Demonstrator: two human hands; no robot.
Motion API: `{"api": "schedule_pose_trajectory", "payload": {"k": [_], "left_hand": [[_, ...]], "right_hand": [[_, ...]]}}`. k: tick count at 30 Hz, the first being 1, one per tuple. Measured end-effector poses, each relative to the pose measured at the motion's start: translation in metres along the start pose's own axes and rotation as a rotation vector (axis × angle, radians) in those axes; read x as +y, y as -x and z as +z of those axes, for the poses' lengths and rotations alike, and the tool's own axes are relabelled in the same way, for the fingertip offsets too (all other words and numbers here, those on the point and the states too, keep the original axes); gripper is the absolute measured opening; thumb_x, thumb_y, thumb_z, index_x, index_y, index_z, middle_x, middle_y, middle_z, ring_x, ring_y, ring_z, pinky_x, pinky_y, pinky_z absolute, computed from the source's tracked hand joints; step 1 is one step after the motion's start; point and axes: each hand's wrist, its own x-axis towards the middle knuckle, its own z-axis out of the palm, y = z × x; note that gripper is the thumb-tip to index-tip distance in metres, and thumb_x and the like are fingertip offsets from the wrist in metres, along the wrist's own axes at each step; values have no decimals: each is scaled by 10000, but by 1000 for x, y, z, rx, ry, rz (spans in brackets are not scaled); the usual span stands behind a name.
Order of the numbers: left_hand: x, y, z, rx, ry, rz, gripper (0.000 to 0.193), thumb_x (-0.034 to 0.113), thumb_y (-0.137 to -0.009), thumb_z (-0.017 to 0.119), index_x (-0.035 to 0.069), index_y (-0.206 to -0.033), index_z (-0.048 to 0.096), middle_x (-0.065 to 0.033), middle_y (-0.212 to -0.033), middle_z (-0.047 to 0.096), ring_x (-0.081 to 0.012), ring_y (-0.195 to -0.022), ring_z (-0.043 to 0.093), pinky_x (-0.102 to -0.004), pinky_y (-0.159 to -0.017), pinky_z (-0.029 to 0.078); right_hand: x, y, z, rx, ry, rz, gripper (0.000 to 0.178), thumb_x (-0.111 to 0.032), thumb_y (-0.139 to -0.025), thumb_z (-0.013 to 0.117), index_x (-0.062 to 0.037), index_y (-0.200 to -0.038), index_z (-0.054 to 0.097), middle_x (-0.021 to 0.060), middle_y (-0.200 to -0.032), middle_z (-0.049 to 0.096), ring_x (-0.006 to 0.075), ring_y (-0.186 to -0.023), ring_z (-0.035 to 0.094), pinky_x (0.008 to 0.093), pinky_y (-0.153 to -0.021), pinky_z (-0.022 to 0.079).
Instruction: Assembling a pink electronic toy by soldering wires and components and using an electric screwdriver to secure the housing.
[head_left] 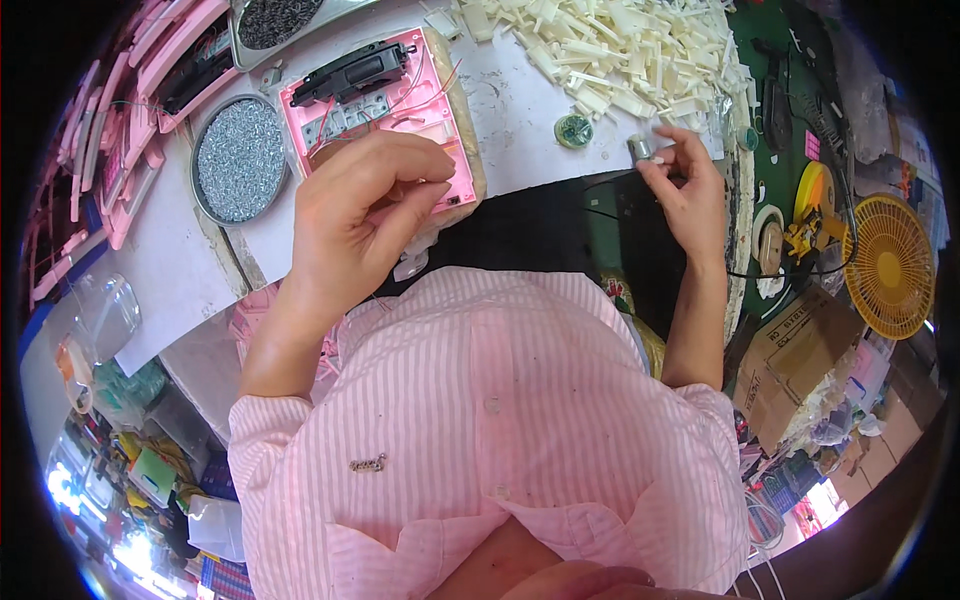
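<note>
My left hand [365, 205] is over the near part of a pink plastic housing [433, 75], its thumb and forefinger pinched together. What lies in the pinch, if anything, is too small to make out. In the housing sit a black elongated part [352, 72], a grey metal plate [345, 118] and thin red and white wires. Off to the right, my right hand [685, 190] has its thumb and forefinger at a small silver metal cylinder [639, 147], seemingly gripping it just above the table edge. Near it stands a small round tub [573, 131] with greenish contents.
A round bowl of small silver metal pieces [240, 160] stands left of the housing, a tray of dark small parts [275, 22] behind it. Pink shells [125, 190] are stacked far left. Cream plastic parts [625, 55] are heaped at the back. A yellow fan [888, 265] and cardboard box [800, 350] lie right.
</note>
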Motion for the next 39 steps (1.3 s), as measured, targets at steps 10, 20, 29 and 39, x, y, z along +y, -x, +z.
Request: {"api": "schedule_pose_trajectory", "payload": {"k": [10,20,29,39], "left_hand": [[-13,-57,42,-434,-675,288,160,61,-789,672,80,-928,596,-56,-933,655,-241,-967,606,-441,-987,394],[-19,-46,52,-481,-598,316,160,95,-785,714,88,-873,581,-43,-824,611,-239,-904,610,-427,-908,432],[10,-24,5,-238,-203,9,134,-4,-809,729,16,-928,670,-67,-839,658,-191,-723,636,-295,-626,511],[9,6,-2,-104,1,-178,126,-47,-835,689,-27,-959,699,-99,-897,692,-163,-796,659,-264,-685,521]], "right_hand": [[-23,7,27,-18,-300,169,140,-63,-859,740,29,-948,683,26,-777,681,46,-692,602,201,-589,496],[-35,-33,40,-74,22,-93,119,-87,-834,739,13,-861,680,46,-715,680,80,-649,609,245,-603,483],[-40,-20,37,-165,-613,28,430,-11,-889,661,-20,-1314,593,-28,-744,536,53,-643,502,203,-598,419],[-67,-25,55,-84,255,-442,318,-65,-849,651,-53,-1165,676,93,-787,647,214,-643,631,325,-624,517]]}}
